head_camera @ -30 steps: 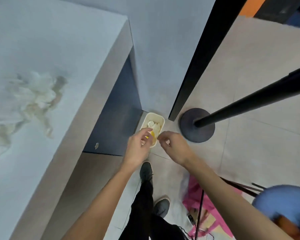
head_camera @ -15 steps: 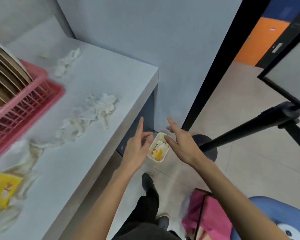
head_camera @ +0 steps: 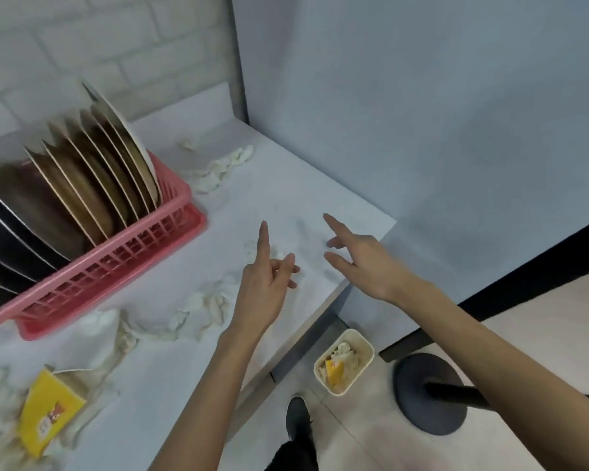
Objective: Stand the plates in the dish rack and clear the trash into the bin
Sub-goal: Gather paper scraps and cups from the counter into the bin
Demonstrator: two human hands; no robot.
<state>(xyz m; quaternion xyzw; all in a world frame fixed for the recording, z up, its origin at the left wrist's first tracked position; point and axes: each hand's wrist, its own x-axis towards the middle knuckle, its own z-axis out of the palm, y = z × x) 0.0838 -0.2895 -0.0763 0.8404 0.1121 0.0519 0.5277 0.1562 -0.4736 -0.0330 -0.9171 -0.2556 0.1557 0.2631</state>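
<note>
Left grip (head_camera: 266, 283) and right grip (head_camera: 361, 263) hold nothing, fingers loose, above the surface (head_camera: 303, 198) right edge.
Crumpled tissues (head_camera: 204, 307) lie mid-surface beside the dish rack (head_camera: 123, 263); the bin (head_camera: 363, 370) stands on the floor below. Risk: light tissues drift and miss the small bin.

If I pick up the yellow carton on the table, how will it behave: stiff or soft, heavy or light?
The carton is probably light: its top looks opened, so it may be empty. Its flat faces suggest thin card, stiff but easy to dent. It lies among crumpled tissues, so one may cling and lift with it.
</note>
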